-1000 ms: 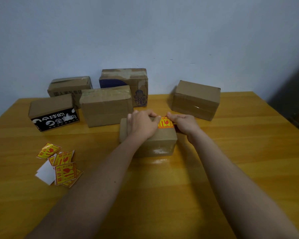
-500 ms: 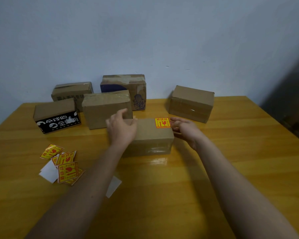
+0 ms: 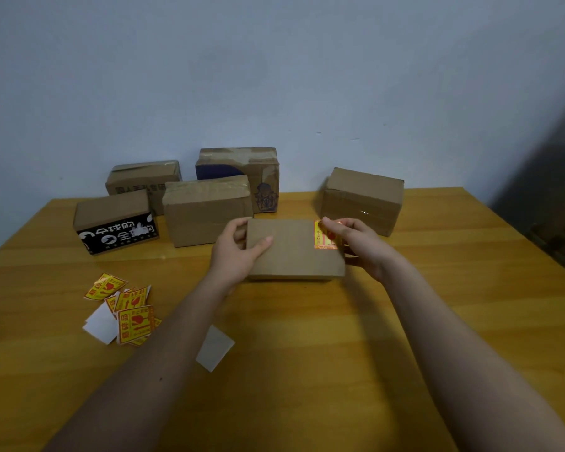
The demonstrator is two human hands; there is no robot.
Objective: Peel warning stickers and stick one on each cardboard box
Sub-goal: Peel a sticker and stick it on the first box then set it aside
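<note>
Mid-desk, w/ both hands on it, sits a plain brown rectangular cardboard box (image 3: pixel 294 249), matte flat top facing the camera, edges crisp. Left hand (image 3: pixel 238 252) grips its left end: thumb curled over the top face, fingers wrapped behind the end. Right hand (image 3: pixel 359 244) clamps the right end, fingertips pinching at the far right corner, right by a small square yellow-and-red warning sticker (image 3: pixel 323 234) stuck flat on the top, near the right edge; glossy, a bit blown out by glare.

Glossy yellow wooden desk (image 3: pixel 437 305) shows long grain streaks & reflections.

Toward the desk's far edge, against the pale wall: a brown box w/ shiny clear tape bands (image 3: pixel 362 200) at far right, near the held box but apart; a tall creased box w/ a dark blue panel & an ink drawing (image 3: pixel 242 171); a wider taped brown box (image 3: pixel 207 210) just in front of it; a dented box w/ printed text (image 3: pixel 144 179) behind-left; a brown box w/ a black front & white characters (image 3: pixel 115 223) at far left.

Near the desk's left side: a loose pile of yellow-and-red square stickers (image 3: pixel 128 308) on white backing, overlapping, corners curled. One blank white backing square (image 3: pixel 214 347) lies apart, partly under the left forearm.
</note>
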